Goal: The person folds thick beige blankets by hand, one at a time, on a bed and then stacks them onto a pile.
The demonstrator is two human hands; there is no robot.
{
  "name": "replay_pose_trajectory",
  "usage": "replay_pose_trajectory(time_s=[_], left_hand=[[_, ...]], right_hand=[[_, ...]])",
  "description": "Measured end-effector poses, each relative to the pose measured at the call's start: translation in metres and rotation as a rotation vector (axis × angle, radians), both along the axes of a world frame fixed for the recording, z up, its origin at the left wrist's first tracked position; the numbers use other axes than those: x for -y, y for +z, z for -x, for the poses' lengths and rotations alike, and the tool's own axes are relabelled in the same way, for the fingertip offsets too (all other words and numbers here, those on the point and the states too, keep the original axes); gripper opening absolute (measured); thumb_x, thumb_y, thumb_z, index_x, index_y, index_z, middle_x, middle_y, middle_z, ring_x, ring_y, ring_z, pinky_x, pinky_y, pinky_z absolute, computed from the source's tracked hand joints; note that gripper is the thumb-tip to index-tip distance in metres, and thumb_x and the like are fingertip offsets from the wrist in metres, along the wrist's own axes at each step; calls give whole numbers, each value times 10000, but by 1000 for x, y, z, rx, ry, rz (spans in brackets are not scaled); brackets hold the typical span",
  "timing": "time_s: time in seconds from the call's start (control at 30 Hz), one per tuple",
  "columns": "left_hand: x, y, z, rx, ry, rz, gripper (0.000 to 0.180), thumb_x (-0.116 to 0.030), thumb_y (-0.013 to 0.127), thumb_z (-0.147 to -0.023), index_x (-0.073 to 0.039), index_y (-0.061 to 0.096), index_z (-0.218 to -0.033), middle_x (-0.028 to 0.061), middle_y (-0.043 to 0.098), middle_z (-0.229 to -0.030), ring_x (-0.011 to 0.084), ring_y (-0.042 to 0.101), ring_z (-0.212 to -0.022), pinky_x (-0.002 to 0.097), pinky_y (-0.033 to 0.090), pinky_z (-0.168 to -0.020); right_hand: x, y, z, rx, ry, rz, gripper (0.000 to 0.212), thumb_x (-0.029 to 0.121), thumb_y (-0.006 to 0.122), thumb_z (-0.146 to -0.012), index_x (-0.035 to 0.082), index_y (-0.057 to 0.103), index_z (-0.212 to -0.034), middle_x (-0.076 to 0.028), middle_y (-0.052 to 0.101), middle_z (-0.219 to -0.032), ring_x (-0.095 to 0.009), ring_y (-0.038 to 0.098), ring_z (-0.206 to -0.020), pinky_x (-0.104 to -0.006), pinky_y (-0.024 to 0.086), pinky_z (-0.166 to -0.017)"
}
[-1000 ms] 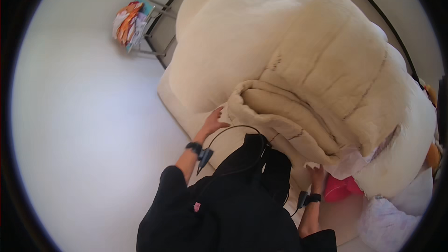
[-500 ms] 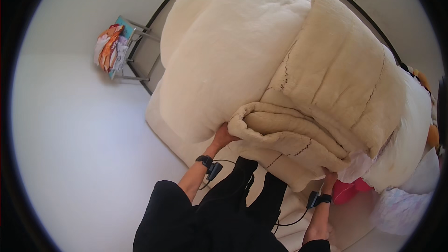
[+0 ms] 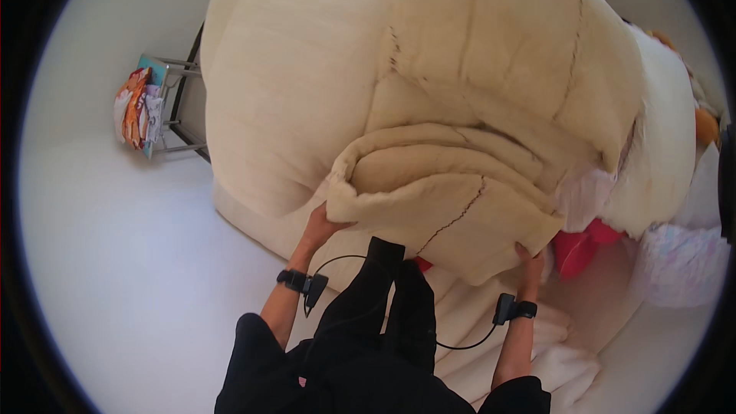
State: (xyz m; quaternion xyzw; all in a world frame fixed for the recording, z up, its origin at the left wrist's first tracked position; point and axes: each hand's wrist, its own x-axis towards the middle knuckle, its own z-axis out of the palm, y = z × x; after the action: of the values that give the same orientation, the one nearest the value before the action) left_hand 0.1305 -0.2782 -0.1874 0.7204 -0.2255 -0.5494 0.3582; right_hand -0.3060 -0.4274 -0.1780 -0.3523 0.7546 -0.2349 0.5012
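A thick beige cotton quilt [image 3: 452, 211], folded over in layers with dark stitching lines across it, lies in front of me. My left hand [image 3: 322, 224] grips its near left corner, the fingers mostly hidden under the fold. At the near right edge my right hand [image 3: 529, 259] is closed on the quilt, thumb on top and the other fingers out of sight beneath. Behind and to the left bulges a big cream-white quilt [image 3: 299, 69], which the beige one partly overlaps. Each wrist wears a dark strapped device with a cable.
A small metal-legged stool [image 3: 157, 69] with orange and white cloth or packaging [image 3: 138, 111] stands at the left by the white wall. Red material [image 3: 579, 249] and a pale patterned bundle [image 3: 678, 264] are at the right. Rumpled pale fabric [image 3: 529, 337] lies below my right arm.
The whole view has shifted, so the stool sits further left. The quilt's near flap has been raised and drawn flatter, with my right hand higher. Both hands keep their grip.
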Motion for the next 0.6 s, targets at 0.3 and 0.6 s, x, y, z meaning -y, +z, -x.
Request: replay_pose_trajectory(time_s=[0.3,0.6], left_hand=[[-72,29,19,71,-48,-77,309,-45,670,-710,-25,581,-1005,32,607,-945,123,550,-857,271,457,-769],[-33,34,-10,118,126,-109,407,-55,668,-682,-7,568,-1073,54,609,-1007,156,551,-925,276,404,-838]], right_hand=[[-131,14,77,72,-205,-91,386,56,665,-713,-9,555,-1076,-65,595,-1023,-168,554,-930,-300,440,-835],[-16,-4,1,155,305,81,435,76,733,-640,-3,574,-1038,-69,615,-1001,-127,556,-906,-263,435,-792]])
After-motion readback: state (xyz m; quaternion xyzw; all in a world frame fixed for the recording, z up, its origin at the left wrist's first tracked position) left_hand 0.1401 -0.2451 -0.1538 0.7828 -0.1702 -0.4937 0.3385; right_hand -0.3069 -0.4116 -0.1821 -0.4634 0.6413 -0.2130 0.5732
